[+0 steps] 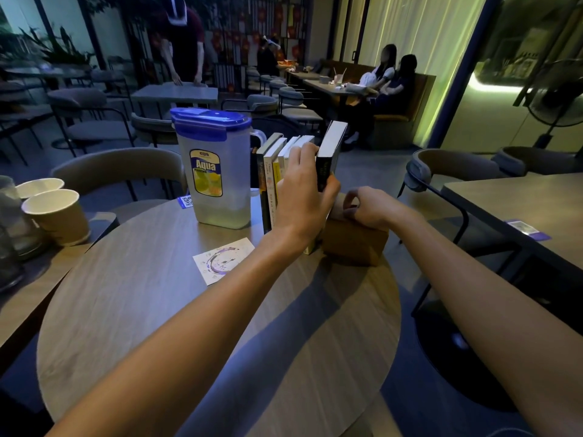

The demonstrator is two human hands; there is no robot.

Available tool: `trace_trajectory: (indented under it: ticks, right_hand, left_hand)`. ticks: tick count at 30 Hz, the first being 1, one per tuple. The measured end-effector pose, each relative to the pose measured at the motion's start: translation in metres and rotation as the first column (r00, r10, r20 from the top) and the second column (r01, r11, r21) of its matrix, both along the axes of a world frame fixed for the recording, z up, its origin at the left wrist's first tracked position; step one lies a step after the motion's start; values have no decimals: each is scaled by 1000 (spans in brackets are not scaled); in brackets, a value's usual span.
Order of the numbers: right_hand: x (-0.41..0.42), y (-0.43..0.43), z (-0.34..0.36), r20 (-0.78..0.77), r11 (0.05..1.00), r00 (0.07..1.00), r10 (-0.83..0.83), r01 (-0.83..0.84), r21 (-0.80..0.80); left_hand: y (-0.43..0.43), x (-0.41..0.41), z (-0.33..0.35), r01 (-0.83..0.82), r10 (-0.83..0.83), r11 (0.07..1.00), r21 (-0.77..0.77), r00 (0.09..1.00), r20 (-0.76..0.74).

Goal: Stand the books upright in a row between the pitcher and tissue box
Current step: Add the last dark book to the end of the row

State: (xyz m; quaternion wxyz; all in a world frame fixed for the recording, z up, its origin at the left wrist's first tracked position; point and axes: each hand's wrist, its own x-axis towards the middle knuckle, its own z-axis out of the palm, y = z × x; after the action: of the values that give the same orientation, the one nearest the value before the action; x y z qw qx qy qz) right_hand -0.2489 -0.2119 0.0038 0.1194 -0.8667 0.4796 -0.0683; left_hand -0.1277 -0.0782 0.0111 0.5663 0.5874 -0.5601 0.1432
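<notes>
Round table (157,294) in front of me, the pitcher (214,178) standing at its far side, the brown tissue box (353,244) off to its right. Between them, a row of books (271,171) stands upright just beside the pitcher. My left hand (303,197) grips a black book (331,143), tilted, at the row's right end. My right hand (369,208) sits curled on the box; whether it truly grips, I can't tell.

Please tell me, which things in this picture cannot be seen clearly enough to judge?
- Head view: the foot of the black book is hidden behind the left hand, so whether it touches the table is unknown.
- Head view: the titles on the standing books are too small and dim.
- Head view: the right hand covers the top of the tissue box; grip or rest is unclear.
</notes>
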Motion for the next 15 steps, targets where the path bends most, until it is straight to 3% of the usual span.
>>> trace_trajectory:
  ticks: [15]
  right_hand:
    - [1,0,-5,32,999,998,48,-48,16]
  left_hand:
    - [-11,2,-32,27,-24,990,136,999,-30]
